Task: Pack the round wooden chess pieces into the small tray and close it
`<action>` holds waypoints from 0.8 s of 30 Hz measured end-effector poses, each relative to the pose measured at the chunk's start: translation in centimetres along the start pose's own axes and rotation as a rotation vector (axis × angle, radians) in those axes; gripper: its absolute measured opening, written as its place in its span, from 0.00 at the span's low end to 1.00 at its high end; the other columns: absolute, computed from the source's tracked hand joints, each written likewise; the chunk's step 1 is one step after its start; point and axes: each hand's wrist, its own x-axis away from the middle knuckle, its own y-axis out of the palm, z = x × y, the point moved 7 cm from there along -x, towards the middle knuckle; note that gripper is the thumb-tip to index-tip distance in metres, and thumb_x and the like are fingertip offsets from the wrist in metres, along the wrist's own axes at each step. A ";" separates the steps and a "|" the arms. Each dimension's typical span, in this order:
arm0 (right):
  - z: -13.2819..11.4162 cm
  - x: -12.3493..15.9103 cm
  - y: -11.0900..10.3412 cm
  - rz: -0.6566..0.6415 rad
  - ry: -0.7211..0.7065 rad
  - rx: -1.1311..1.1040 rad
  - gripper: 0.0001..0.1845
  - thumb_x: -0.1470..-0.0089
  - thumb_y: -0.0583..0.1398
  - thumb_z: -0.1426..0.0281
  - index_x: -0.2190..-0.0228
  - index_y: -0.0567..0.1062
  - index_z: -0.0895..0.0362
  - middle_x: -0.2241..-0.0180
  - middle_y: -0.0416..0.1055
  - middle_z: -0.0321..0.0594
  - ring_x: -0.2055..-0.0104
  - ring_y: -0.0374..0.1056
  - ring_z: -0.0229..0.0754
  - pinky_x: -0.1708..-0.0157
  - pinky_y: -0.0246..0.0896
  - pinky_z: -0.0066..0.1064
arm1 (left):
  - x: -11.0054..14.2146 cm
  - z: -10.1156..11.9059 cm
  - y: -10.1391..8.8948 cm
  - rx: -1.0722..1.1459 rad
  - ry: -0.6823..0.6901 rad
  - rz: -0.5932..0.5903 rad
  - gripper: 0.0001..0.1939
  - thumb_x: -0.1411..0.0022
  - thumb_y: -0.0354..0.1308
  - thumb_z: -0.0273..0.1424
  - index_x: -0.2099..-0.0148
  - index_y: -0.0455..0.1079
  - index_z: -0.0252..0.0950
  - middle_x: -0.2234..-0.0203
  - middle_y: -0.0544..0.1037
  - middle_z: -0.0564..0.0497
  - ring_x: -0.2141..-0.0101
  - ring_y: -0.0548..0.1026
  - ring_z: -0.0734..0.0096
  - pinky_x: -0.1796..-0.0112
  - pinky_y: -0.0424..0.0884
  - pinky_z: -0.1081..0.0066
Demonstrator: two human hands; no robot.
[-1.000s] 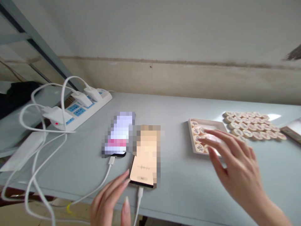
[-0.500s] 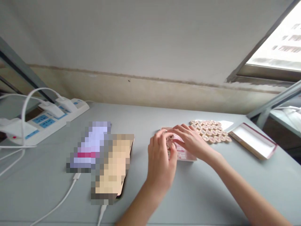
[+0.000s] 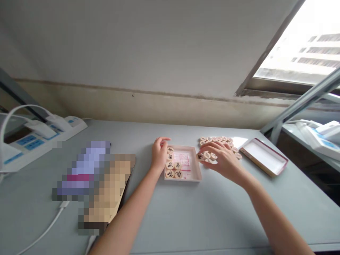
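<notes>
A shallow pale box lies on the grey table with several round wooden chess pieces lined along its left side. My left hand curls round the box's left rim and steadies it. My right hand lies just right of the box over a group of loose chess pieces, fingers bent, a piece pinched at its fingertips.
The box lid rests to the right. Two blurred phones on white charging cables lie at the left, with a white power strip behind them. A wall runs along the back; a window and another table are at the right.
The view has swung right. My left hand went from the near phone to the box's left rim. My right hand left the box and now lies on the loose pieces beside it.
</notes>
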 end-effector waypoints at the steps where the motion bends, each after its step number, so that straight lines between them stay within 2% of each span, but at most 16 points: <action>1: 0.6 1.1 -0.5 0.003 0.016 0.023 0.09 0.48 0.56 0.61 0.65 0.70 0.51 0.59 0.68 0.38 0.55 0.60 0.46 0.57 0.49 0.39 | 0.0 -0.1 0.0 0.007 -0.006 0.005 0.11 0.48 0.45 0.25 0.66 0.68 0.35 0.68 0.73 0.50 0.70 0.68 0.74 0.70 0.64 0.75; 5: 2.4 5.2 -1.0 -0.022 0.067 0.103 0.10 0.49 0.55 0.60 0.65 0.70 0.50 0.60 0.68 0.38 0.55 0.61 0.46 0.60 0.51 0.37 | -0.1 0.5 0.3 -0.054 0.058 0.016 0.10 0.48 0.45 0.24 0.68 0.68 0.35 0.69 0.73 0.51 0.70 0.68 0.74 0.66 0.63 0.73; 9: 3.0 7.1 0.1 -0.058 0.109 0.139 0.10 0.46 0.53 0.60 0.65 0.69 0.50 0.61 0.69 0.37 0.57 0.64 0.44 0.63 0.51 0.34 | -0.2 0.7 0.7 -0.085 0.113 0.010 0.10 0.48 0.45 0.25 0.70 0.68 0.36 0.69 0.73 0.51 0.68 0.69 0.73 0.63 0.63 0.72; 15: 3.9 6.4 0.7 0.068 0.190 0.224 0.15 0.43 0.47 0.58 0.62 0.66 0.52 0.66 0.72 0.39 0.66 0.66 0.42 0.66 0.50 0.33 | -0.2 0.5 0.5 -0.090 0.110 0.018 0.10 0.48 0.44 0.24 0.70 0.68 0.36 0.69 0.73 0.51 0.67 0.69 0.72 0.62 0.63 0.72; 18: 4.0 6.0 0.6 0.116 0.206 0.260 0.17 0.42 0.45 0.57 0.68 0.66 0.54 0.70 0.71 0.39 0.71 0.66 0.40 0.69 0.49 0.32 | -0.1 0.8 0.5 -0.091 0.118 0.013 0.10 0.48 0.44 0.24 0.70 0.67 0.36 0.69 0.73 0.50 0.67 0.69 0.72 0.62 0.62 0.72; 21: 3.1 5.9 0.4 0.119 0.154 0.272 0.18 0.42 0.45 0.57 0.73 0.66 0.54 0.72 0.71 0.37 0.71 0.65 0.40 0.70 0.47 0.32 | 0.0 1.0 0.5 -0.088 0.112 0.016 0.11 0.48 0.44 0.23 0.71 0.67 0.36 0.69 0.73 0.50 0.66 0.69 0.72 0.61 0.62 0.72; 24: 1.6 5.9 -0.2 0.134 0.087 0.247 0.17 0.43 0.46 0.57 0.72 0.68 0.53 0.73 0.71 0.35 0.73 0.65 0.39 0.69 0.47 0.32 | 0.2 1.2 0.4 -0.087 0.109 0.024 0.11 0.48 0.44 0.22 0.71 0.67 0.35 0.69 0.73 0.50 0.66 0.69 0.72 0.61 0.63 0.72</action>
